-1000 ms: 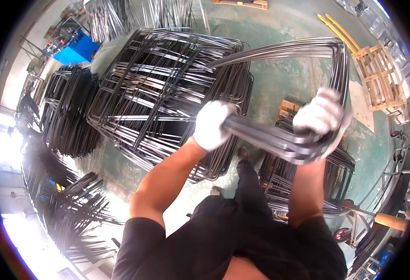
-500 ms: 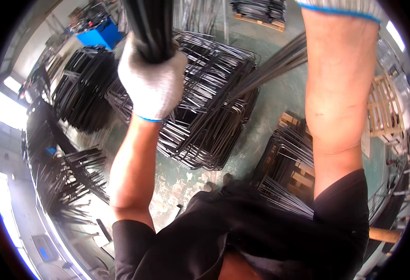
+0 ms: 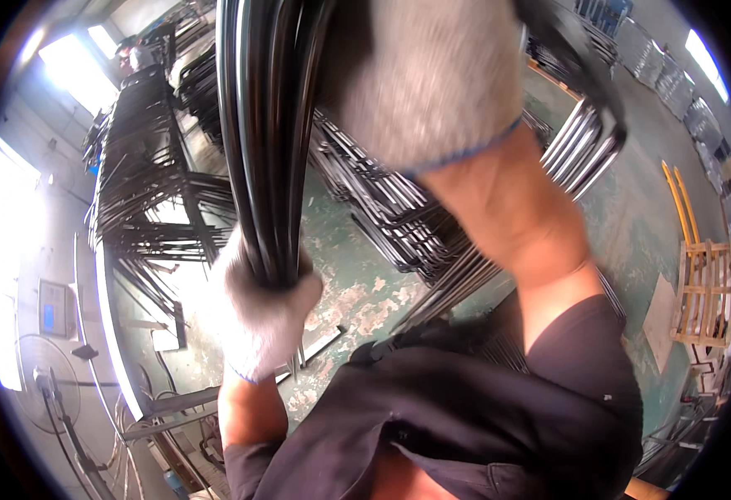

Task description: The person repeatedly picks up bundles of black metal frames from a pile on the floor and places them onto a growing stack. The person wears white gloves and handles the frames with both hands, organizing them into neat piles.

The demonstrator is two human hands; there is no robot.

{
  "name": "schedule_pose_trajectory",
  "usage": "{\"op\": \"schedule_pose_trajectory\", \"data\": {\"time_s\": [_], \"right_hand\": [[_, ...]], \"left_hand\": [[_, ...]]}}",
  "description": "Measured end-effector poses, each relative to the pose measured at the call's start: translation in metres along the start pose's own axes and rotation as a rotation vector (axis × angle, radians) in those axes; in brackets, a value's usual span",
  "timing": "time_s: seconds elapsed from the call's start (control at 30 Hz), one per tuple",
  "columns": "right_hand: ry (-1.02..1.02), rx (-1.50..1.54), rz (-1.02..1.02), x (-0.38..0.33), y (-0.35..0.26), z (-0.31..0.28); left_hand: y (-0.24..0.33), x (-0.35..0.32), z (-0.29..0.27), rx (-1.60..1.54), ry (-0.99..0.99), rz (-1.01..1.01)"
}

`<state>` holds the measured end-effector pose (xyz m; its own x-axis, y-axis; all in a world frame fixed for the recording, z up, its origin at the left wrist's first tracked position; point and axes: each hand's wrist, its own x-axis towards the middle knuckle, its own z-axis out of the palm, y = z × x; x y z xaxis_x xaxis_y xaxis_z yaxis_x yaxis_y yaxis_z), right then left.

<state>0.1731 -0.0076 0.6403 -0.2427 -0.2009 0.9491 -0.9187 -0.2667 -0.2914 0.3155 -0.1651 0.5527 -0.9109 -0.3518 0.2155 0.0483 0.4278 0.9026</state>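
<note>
A bundle of dark, shiny bent metal tubes (image 3: 272,125) rises close before me and runs out past the top edge. My left hand (image 3: 265,312), in a white knitted glove, is wrapped round its lower end. Higher and to the right, my right hand (image 3: 440,83) wears the same kind of glove, smeared by motion. It looks closed on the upper part of the bundle, though its fingertips are hidden. Dark bent tubing (image 3: 603,92) shows beyond that hand; whether it belongs to the same bundle is unclear.
Behind my right forearm lies a stack of bent metal frames (image 3: 390,208) on the worn green floor (image 3: 340,250). More dark frames hang on a rack (image 3: 149,167) at the left. A fan (image 3: 44,375) stands lower left, a wooden pallet (image 3: 703,292) far right.
My view has turned, and the floor stack sits farther right. My left hand is lower in the picture with the bundle; my right hand has come down into view beside it.
</note>
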Motion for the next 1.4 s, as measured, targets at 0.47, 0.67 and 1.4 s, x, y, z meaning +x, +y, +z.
{"op": "schedule_pose_trajectory", "data": {"time_s": [0.47, 0.67, 1.4], "right_hand": [[-0.285, 1.053, 0.311, -0.051, -0.061, 0.299], [0.052, 0.597, -0.117, -0.012, -0.108, 0.405], [-0.709, 0.767, 0.603, -0.072, -0.049, 0.518]], "left_hand": [[-0.075, -0.195, -0.199, -0.011, 0.367, -0.484], [-0.057, -0.217, -0.264, 0.002, 0.63, -0.431], [-0.445, -0.059, -0.549, 0.126, 0.753, -0.479]]}}
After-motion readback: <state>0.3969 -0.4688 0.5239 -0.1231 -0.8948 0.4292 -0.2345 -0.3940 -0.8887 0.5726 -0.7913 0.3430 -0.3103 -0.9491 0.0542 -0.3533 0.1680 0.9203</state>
